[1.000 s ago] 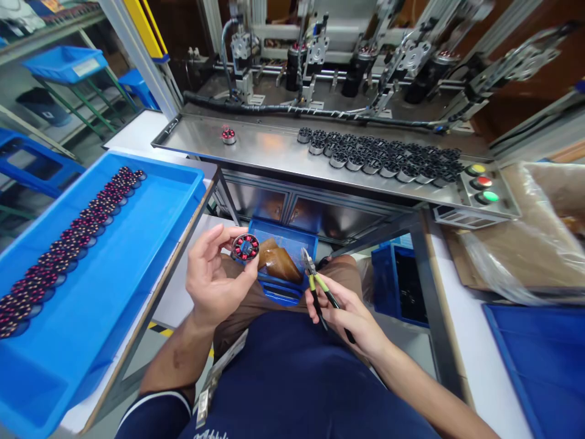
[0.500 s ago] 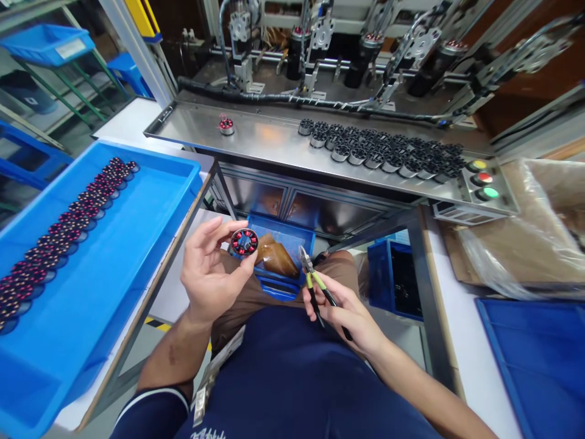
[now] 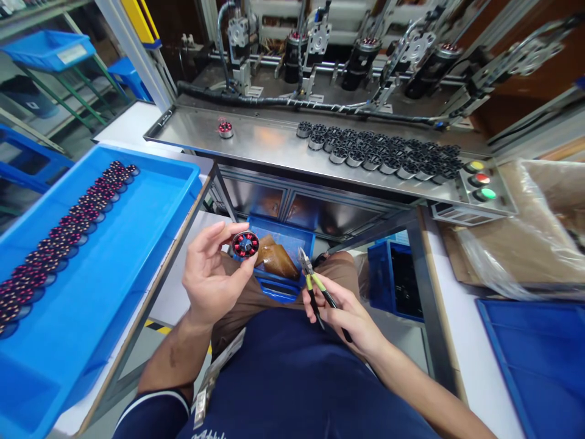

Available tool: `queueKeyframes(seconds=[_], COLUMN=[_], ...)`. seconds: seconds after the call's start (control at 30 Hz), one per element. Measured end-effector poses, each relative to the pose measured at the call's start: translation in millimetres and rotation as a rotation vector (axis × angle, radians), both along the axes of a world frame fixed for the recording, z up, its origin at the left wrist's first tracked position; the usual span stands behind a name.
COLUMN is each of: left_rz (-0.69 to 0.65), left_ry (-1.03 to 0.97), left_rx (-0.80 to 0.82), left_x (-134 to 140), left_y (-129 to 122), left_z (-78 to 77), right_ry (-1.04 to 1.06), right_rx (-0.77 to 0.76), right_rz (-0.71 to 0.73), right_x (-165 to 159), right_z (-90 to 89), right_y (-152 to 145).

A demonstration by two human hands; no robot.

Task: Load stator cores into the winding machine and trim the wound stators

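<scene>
R hand (image 3: 342,308): gripping yellow-&-blk-handled cutters (image 3: 315,286); handles spread, blade tips look a bit parted.
L hand (image 3: 208,277): gripping red-coil ring (image 3: 245,244), thumb at lower rim, fingers behind & at upper rim.
Ring loc: up in L hand, above near-L part of low blue bin (image 3: 299,235), beside brown sheet (image 3: 278,259); not touching cutters.
Holding well (my view): pinch outer rim only, fingertips off the coil face; keep face square to eyes, steady wrist, so each coil reads clearly.
Cutters well (my view): loose grip, tips apart from coils & L thumb; if brought close, tips only, never the whole blade. Over-squeezing could mar the ring.
Ring points: open round face up & back twd wearer, slight tilt; axle line runs roughly twd eyes. Round & squat, so no clear long axis across the face.
Cutters point: long axis diagonal, handles low R, tips fwd & slightly L, past the ring's R side.
L tray (image 3: 159,167): similar parts (image 3: 68,238) in a slanting band, from far edge down twd near-L side.
Steel ledge (image 3: 269,155): one red-topped part (image 3: 225,128) nr L end; dk-topped parts (image 3: 379,149) packed from mid to nr R end; push buttons (image 3: 479,178) at R end.
Far: machine stations (image 3: 361,61) behind ledge's back edge.
</scene>
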State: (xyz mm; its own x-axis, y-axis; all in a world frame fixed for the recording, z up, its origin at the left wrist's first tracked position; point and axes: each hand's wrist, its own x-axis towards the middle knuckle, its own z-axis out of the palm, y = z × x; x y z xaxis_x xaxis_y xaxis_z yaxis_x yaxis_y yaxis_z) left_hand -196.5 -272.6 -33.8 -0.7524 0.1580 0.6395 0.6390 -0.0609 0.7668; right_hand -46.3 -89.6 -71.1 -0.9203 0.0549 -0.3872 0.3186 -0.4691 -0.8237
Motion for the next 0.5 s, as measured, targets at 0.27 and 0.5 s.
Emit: queueKeyframes(seconds=[0.27,0.5], left_rz=[0.013,-0.043], left_ry=[-0.126,-0.620], left_rx=[0.035,0.181], left_x=[-1.4,-12.1], left_y=[-4.5,-32.8], left_z=[-1.3,-8.3], right_ry=[0.017,0.301], right_rx=[0.028,0.853], right_rz=[0.011,0.124], right_x=[-0.2,-78.8], right_z=[-0.5,44.2], right_y=[-1.8,36.0])
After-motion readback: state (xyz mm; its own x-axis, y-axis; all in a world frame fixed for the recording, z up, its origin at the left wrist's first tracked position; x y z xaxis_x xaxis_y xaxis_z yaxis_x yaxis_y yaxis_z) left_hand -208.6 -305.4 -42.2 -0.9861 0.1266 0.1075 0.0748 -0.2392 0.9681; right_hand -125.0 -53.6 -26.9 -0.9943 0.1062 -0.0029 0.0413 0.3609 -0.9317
